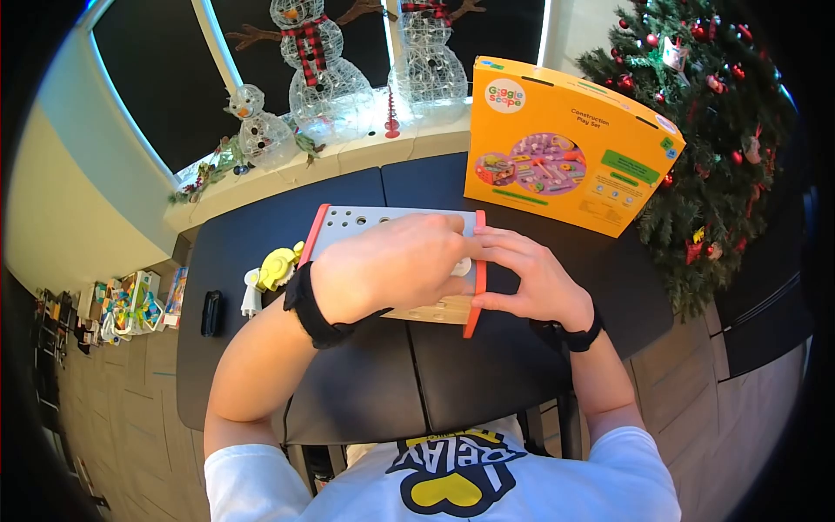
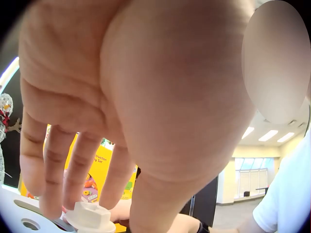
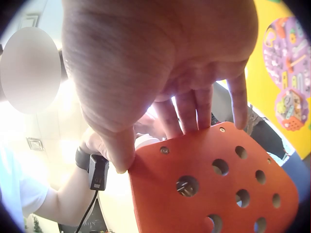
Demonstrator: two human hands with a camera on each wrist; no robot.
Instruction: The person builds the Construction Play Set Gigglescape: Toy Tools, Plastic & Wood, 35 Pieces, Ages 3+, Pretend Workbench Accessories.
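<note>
A toy box with a grey top (image 1: 335, 228), a wooden side and red end panels stands on the dark table. My left hand (image 1: 391, 265) reaches across its top, the fingers and thumb about a white hex-shaped plastic piece (image 2: 90, 217). Part of that piece is hidden by the hand in the head view. My right hand (image 1: 541, 283) grips the right end panel (image 3: 243, 170), with the thumb at its near edge and the fingers over its upper edge. Round holes pierce this panel. Left of the box lie yellow-green and white toy pieces (image 1: 277, 268).
A yellow play set box (image 1: 565, 148) stands at the back right of the table (image 1: 348, 383). A small black object (image 1: 211, 313) lies at the left edge. Behind are lit snowmen (image 1: 322, 74) on a ledge and a decorated tree (image 1: 713, 130).
</note>
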